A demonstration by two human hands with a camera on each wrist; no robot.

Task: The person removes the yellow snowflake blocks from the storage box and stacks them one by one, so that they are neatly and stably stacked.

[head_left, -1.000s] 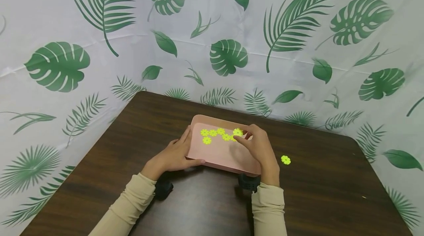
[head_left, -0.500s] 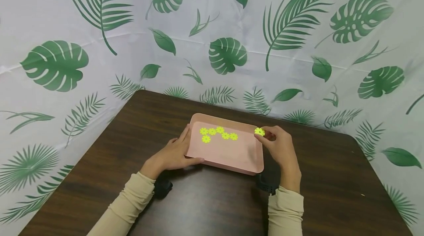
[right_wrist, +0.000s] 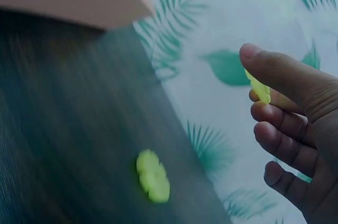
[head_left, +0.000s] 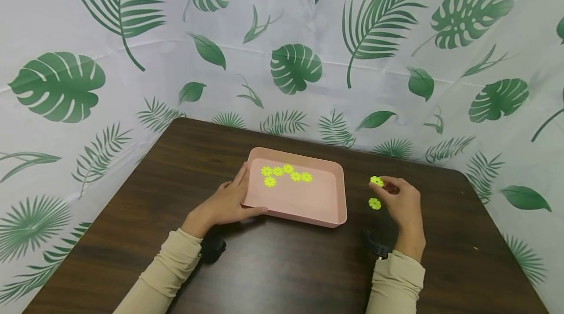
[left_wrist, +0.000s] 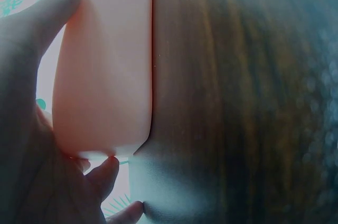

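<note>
My right hand [head_left: 403, 206] pinches a yellow flower-shaped disc [head_left: 376, 181] between thumb and fingers, to the right of a pink tray [head_left: 299, 201]. In the right wrist view the pinched disc [right_wrist: 259, 87] shows edge-on by the thumb. A second yellow disc [head_left: 374, 204] lies on the table below the held one. My left hand [head_left: 222, 203] rests against the tray's near left corner. Its thumb lies along the front wall and its extended fingers touch the left side. Several yellow discs [head_left: 288, 169] lie inside the tray, most in a zigzag row toward the back.
The dark wooden table [head_left: 273, 270] carries the tray, and a leaf-print cloth [head_left: 246, 74] hangs behind it. A tiny pale speck [head_left: 475, 248] lies on the table at the right. Black straps [head_left: 378, 248] circle the wrists.
My right hand has moved rightward out of the tray with its pinched disc and is now over the table at right. The left hand keeps its place on the tray; the view has shifted slightly.
</note>
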